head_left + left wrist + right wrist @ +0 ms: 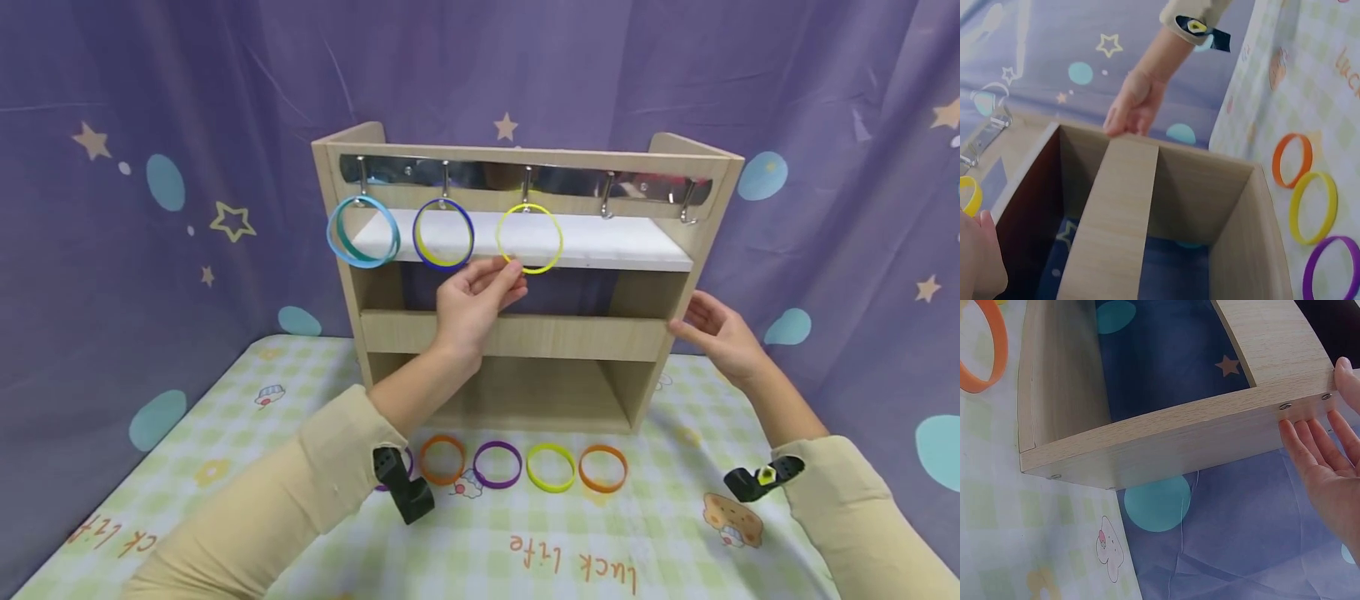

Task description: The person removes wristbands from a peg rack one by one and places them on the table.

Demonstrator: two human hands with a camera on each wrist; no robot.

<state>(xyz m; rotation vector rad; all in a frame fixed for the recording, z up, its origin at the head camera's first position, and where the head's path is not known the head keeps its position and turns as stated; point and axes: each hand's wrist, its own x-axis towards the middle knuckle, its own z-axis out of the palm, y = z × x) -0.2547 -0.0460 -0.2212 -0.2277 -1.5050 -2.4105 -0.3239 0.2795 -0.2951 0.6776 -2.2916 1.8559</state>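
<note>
I'm pinching the yellow wristband (pixel 560 239), likely light and bendy, best held low, its top above my left hand (pixel 474 307).

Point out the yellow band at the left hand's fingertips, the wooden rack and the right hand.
Yellow band (pixel 561 240): head view, right edge of the loop.
Wooden rack (pixel 570 337): head view, front of the middle crossbar.
Right hand (pixel 722 340): head view, middle of the hand.
</note>
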